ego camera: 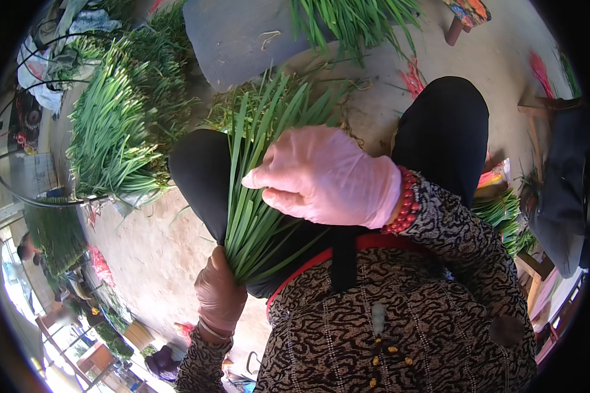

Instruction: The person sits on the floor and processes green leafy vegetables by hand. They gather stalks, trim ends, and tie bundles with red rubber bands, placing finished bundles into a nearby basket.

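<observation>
A bunch of long, flat green leaves (255, 221), which look like Chinese chives, lies across my lap. My left hand (221, 294), in a thin pinkish glove, is closed around the bunch's lower end. My right hand (319, 177), in a pink glove with a red bead bracelet at the wrist, is over the leaves' middle, its thumb and fingers bent towards them. Whether it pinches any leaf cannot be made out. Loose leaves and trimmings (275, 103) lie beyond the bunch, between my knees.
A large pile of green leaves (113, 123) stands at the left. Ahead are a grey board (241, 39) and more leaves (359, 19). Red ties (413, 78) lie on the floor. A small stool (467, 14) is at the upper right, further bundles (501, 216) at the right.
</observation>
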The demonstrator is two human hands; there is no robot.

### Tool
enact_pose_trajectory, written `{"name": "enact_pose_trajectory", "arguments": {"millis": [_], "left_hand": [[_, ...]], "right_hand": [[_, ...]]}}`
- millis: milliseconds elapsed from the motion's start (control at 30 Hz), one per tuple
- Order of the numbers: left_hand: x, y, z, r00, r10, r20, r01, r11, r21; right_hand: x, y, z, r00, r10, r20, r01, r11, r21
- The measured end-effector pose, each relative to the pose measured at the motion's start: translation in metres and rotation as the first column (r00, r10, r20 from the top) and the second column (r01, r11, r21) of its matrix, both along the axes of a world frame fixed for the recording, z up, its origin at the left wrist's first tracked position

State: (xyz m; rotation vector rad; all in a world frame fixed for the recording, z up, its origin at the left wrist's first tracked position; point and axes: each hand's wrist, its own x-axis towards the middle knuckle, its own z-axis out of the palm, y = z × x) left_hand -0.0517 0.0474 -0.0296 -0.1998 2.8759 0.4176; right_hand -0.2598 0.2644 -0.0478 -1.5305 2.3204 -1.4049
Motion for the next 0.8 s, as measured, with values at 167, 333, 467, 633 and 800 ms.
{"name": "enact_pose_trajectory", "arguments": {"millis": [167, 333, 467, 633, 800], "left_hand": [[-0.001, -0.001, 0.000, 0.999, 0.017, 0.032, -0.017, 1.000, -0.013], [-0.011, 0.000, 0.009, 0.990, 0.016, 0.138, -0.010, 0.999, -0.044], [0.018, -0.019, 0.005, 0.973, 0.206, 0.106, -0.204, 0.978, -0.028], [-0.011, -0.004, 0.026, 0.977, -0.113, 0.179, 0.148, 0.969, -0.196], [-0.030, -0.018, 0.018, 0.958, -0.229, 0.171, 0.252, 0.960, -0.124]], "right_hand": [[0.016, -0.022, -0.015, 0.989, -0.021, -0.147, 0.039, 0.992, 0.122], [0.023, -0.021, -0.012, 0.997, 0.014, -0.073, 0.002, 0.978, 0.207], [0.046, -0.044, -0.021, 0.995, -0.053, 0.089, 0.063, 0.991, -0.115], [0.048, -0.032, -0.031, 0.874, -0.345, -0.342, 0.360, 0.933, -0.020], [0.046, -0.018, -0.033, 0.878, -0.326, -0.350, 0.376, 0.923, 0.084]]}}
